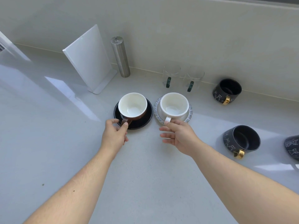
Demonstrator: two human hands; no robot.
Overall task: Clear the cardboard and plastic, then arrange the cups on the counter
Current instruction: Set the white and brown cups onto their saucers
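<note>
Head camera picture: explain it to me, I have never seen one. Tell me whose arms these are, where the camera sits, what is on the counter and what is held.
There is no machine here. The camera is worn on a person's head and looks down at their own bare arms.

On the pale grey counter stand a brown cup with a white inside on a black saucer, and a white cup on a speckled grey saucer. Behind them are two clear glass mugs with green handles, a steel cylinder and a white board on a stand. To the right are dark mugs with gold handles.

The left hand pinches the brown cup's handle. The right hand holds the white cup's handle, other fingers spread.
</note>
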